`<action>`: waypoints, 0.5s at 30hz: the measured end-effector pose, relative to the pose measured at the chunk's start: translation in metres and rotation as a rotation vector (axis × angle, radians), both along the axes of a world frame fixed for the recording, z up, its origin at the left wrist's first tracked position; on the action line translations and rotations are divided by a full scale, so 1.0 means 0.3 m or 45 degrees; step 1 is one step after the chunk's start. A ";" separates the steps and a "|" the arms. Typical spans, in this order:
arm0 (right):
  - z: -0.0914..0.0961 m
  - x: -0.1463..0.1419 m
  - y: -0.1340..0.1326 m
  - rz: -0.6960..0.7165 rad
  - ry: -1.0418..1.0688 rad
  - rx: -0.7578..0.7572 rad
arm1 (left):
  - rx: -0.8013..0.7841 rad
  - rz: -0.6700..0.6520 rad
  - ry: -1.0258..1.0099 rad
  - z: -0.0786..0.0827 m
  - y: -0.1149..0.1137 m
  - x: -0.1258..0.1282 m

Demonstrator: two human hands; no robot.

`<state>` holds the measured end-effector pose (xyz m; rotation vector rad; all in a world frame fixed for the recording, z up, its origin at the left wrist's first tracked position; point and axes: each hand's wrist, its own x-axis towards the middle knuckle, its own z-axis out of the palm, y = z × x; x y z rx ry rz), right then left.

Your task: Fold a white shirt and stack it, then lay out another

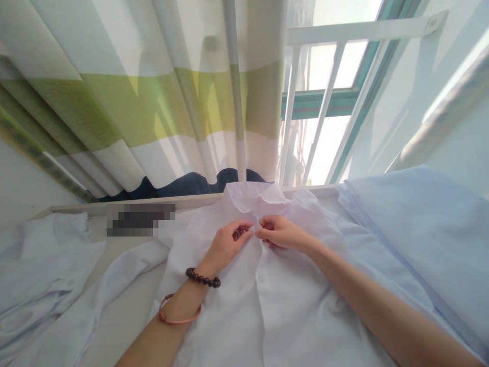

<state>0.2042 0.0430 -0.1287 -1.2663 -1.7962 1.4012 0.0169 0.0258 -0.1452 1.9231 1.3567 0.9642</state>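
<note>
A white collared shirt [229, 295] lies front side up before me, its collar [254, 196] at the far end. Just below the collar, my left hand [231, 242] pinches the shirt's front edge between thumb and fingers. Close beside it, my right hand [280, 232] pinches the opposite side of the front opening. The fingertips nearly meet, and whether a button sits between them is hidden. Lower on the front strip a small white button [261, 279] shows. A dark bead bracelet [203, 278] and a reddish bangle [179, 321] circle my left wrist and forearm.
More white garments lie at the left [49, 270], and a folded white cloth [428, 244] is on the right. A blurred-out dark patch [139, 220] is on the pale surface [126, 306]. Behind hang a white and green curtain [153, 107] and a white window railing [355, 33].
</note>
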 end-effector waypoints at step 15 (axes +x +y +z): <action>-0.077 0.007 0.001 0.028 0.392 0.177 | -0.022 -0.044 -0.004 0.011 0.001 0.000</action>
